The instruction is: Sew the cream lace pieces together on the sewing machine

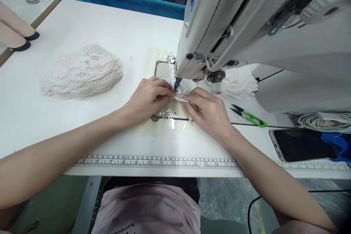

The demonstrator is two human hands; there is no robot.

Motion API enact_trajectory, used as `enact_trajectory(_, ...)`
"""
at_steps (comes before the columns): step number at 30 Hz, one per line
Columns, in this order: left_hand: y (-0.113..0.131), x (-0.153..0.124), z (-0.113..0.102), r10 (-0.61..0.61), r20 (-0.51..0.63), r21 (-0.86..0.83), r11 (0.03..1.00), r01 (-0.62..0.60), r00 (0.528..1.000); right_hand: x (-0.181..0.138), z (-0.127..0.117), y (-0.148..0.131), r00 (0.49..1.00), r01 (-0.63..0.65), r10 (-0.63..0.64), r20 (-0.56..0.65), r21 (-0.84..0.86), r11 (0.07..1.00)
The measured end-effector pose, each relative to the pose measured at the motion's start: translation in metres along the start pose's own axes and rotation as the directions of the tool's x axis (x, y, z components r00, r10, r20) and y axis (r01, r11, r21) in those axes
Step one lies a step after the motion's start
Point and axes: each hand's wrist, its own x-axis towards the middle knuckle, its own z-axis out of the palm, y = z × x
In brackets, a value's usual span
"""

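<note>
A white lace piece lies under the needle area of the sewing machine, its edge stretched between both hands. My left hand pinches that edge just left of the presser foot. Thumb and fingers of my right hand are closed on the same edge a little to the right. Part of the lace hangs below my right hand, and the rest is hidden behind the fingers. The metal needle plate shows under clear film beside my left hand.
A stack of white lace pieces sits on the left of the table. More lace lies behind the machine head. Green thread snips, a phone and a coil of pale cord are at right. A ruler strip runs along the front edge.
</note>
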Motion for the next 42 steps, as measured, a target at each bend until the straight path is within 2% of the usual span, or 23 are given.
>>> enact_trajectory(3, 0.004, -0.008, 0.000, 0.201, -0.038, 0.249, 0.951, -0.185, 0.979, -0.001, -0.002, -0.001, 0.990, 0.133, -0.139, -0.026, -0.168, 0.977)
enact_trajectory(5, 0.009, -0.015, -0.002, 0.349, -0.011, 0.409, 0.857, -0.314, 0.937, -0.002, -0.005, -0.002, 0.976, 0.208, -0.217, -0.009, -0.259, 0.943)
enact_trajectory(7, 0.014, -0.022, -0.004, 0.420, 0.039, 0.499, 0.778, -0.382, 0.906, -0.002, -0.008, -0.004, 0.965, 0.256, -0.260, 0.023, -0.280, 0.925)
enact_trajectory(10, 0.020, -0.027, -0.006, 0.420, 0.072, 0.549, 0.740, -0.388, 0.904, -0.003, -0.010, -0.004, 0.958, 0.285, -0.283, 0.047, -0.259, 0.923)
enact_trajectory(19, 0.023, -0.024, -0.008, 0.425, 0.073, 0.561, 0.730, -0.389, 0.902, -0.003, -0.009, -0.004, 0.949, 0.304, -0.314, 0.006, -0.268, 0.914)
enact_trajectory(30, 0.017, -0.018, -0.008, 0.382, 0.048, 0.553, 0.759, -0.343, 0.923, -0.002, -0.005, -0.001, 0.959, 0.275, -0.282, 0.024, -0.304, 0.912)
enact_trajectory(36, 0.013, -0.013, -0.004, 0.403, 0.003, 0.585, 0.742, -0.328, 0.915, 0.002, -0.003, 0.002, 0.962, 0.256, -0.272, -0.004, -0.326, 0.910)
enact_trajectory(42, 0.019, -0.016, -0.007, 0.394, 0.013, 0.609, 0.725, -0.320, 0.919, -0.002, -0.002, 0.004, 0.954, 0.280, -0.299, -0.016, -0.311, 0.908)
